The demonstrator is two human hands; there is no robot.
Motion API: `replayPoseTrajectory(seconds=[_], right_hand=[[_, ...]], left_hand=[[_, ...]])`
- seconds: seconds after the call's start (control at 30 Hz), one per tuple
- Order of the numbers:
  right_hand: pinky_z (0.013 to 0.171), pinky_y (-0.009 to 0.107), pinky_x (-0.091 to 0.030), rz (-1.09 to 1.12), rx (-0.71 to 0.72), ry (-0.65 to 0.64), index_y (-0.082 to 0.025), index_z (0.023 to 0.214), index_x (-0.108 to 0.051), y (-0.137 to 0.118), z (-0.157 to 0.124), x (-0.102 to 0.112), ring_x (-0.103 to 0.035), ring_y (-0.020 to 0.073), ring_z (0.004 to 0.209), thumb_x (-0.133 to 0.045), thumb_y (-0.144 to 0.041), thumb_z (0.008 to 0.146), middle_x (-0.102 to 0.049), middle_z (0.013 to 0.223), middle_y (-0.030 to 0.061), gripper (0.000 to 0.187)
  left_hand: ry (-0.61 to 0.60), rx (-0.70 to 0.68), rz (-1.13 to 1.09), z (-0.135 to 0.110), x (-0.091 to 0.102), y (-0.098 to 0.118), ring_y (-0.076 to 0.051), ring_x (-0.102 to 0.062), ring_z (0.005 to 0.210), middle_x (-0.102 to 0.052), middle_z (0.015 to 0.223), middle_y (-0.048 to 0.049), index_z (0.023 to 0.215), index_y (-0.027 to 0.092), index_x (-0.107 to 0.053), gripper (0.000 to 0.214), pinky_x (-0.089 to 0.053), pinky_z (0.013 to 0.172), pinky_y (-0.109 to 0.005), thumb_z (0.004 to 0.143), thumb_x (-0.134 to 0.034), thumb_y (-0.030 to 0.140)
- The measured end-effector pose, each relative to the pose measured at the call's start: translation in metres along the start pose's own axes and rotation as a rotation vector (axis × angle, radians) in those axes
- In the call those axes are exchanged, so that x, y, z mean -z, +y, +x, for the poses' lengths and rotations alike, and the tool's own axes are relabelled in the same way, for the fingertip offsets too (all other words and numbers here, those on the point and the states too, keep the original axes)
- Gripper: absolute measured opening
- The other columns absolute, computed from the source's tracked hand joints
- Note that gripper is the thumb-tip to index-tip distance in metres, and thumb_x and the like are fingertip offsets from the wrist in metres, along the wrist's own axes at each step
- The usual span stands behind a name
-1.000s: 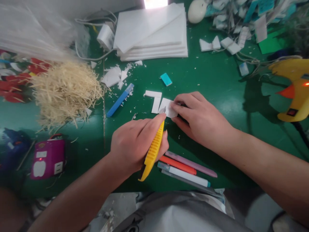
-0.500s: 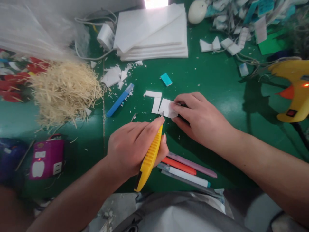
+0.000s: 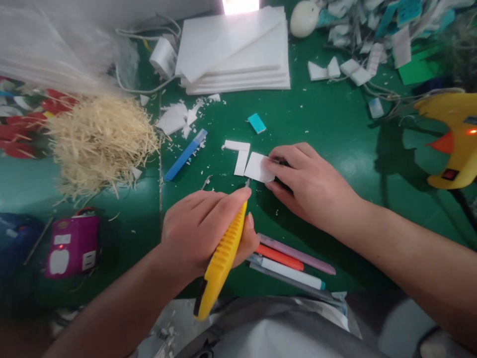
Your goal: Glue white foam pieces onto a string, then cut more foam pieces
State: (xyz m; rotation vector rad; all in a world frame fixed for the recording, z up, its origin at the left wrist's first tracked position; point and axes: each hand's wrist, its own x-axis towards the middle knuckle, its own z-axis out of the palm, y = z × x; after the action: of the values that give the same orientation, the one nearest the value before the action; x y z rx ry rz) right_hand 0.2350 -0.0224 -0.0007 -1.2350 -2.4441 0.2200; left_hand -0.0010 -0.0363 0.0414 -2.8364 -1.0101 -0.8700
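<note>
My left hand (image 3: 201, 228) is closed around a yellow utility knife (image 3: 219, 261), whose blade tip sits just below a small white foam piece (image 3: 257, 167) on the green table (image 3: 335, 119). My right hand (image 3: 309, 184) presses its fingertips flat on the right part of that foam piece and holds it down. Two narrow white foam strips (image 3: 240, 155) lie just left of the piece.
A stack of white foam sheets (image 3: 238, 49) lies at the back, a heap of straw-like sticks (image 3: 100, 139) at the left. A blue knife (image 3: 185, 154), a teal block (image 3: 257, 123), several pens (image 3: 290, 263), a magenta device (image 3: 72, 243) and a yellow glue gun (image 3: 452, 139) surround my hands.
My left hand has drawn the yellow knife back toward me, so the blade has come off the white foam piece. My right hand has stayed on the piece.
</note>
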Motion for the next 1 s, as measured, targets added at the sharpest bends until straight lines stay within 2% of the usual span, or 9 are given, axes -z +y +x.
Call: replayPoseTrajectory(seconds=[0.1,0.2,0.3,0.4,0.63,1.0], right_hand=[[0.091,0.049,-0.061,0.007,0.001,0.006,-0.007,0.119,-0.075,0.0,0.0,0.0,-0.062,0.0319,0.107,-0.053,-0.02,0.103,-0.072,0.121,0.0225,0.03],[0.092,0.051,-0.061,0.016,-0.004,-0.001,-0.009,0.122,-0.075,0.001,-0.001,-0.001,-0.062,0.0323,0.109,-0.053,-0.022,0.103,-0.072,0.123,0.022,0.032],[0.093,0.053,-0.06,0.024,-0.019,-0.007,-0.011,0.123,-0.075,0.002,-0.001,-0.002,-0.062,0.0333,0.11,-0.056,-0.026,0.103,-0.071,0.124,0.0215,0.031],[0.094,0.052,-0.06,0.01,-0.026,-0.008,-0.011,0.124,-0.074,0.002,-0.001,-0.003,-0.061,0.0333,0.111,-0.057,-0.027,0.103,-0.071,0.125,0.0209,0.032],[0.09,0.048,-0.061,-0.041,0.008,0.021,-0.004,0.123,-0.075,0.0,0.0,-0.003,-0.064,0.0322,0.108,-0.056,-0.022,0.102,-0.073,0.122,0.0229,0.033],[0.091,0.051,-0.06,-0.005,-0.044,-0.032,-0.01,0.127,-0.073,-0.001,0.0,-0.002,-0.063,0.0336,0.111,-0.053,-0.023,0.103,-0.072,0.126,0.0223,0.034]], left_hand=[[0.039,0.008,-0.013,0.0,-0.003,-0.002,-0.02,-0.078,0.069,-0.082,0.09,-0.0056,0.122,0.017,-0.067,0.029,-0.069,0.066,-0.033,0.093,-0.065,0.015],[0.097,0.002,-0.054,0.001,-0.014,-0.009,-0.018,-0.08,0.081,-0.083,0.101,-0.0073,0.126,0.014,-0.066,0.032,-0.069,0.078,-0.027,0.094,-0.071,0.015],[0.15,0.006,-0.06,0.0,-0.028,-0.016,-0.016,-0.081,0.082,-0.083,0.101,-0.004,0.13,0.017,-0.063,0.037,-0.068,0.078,-0.023,0.095,-0.075,0.019],[0.139,0.009,-0.045,0.0,-0.034,-0.019,-0.016,-0.081,0.081,-0.083,0.099,-0.0025,0.132,0.019,-0.061,0.039,-0.067,0.077,-0.023,0.097,-0.076,0.023],[0.023,0.071,0.013,0.005,-0.031,-0.014,-0.016,-0.083,0.085,-0.085,0.103,-0.0017,0.127,0.021,-0.063,0.027,-0.066,0.077,-0.022,0.102,-0.067,0.026],[-0.018,0.077,0.015,0.009,-0.03,-0.012,-0.017,-0.083,0.086,-0.085,0.104,-0.005,0.124,0.016,-0.066,0.023,-0.066,0.077,-0.023,0.103,-0.064,0.024]])
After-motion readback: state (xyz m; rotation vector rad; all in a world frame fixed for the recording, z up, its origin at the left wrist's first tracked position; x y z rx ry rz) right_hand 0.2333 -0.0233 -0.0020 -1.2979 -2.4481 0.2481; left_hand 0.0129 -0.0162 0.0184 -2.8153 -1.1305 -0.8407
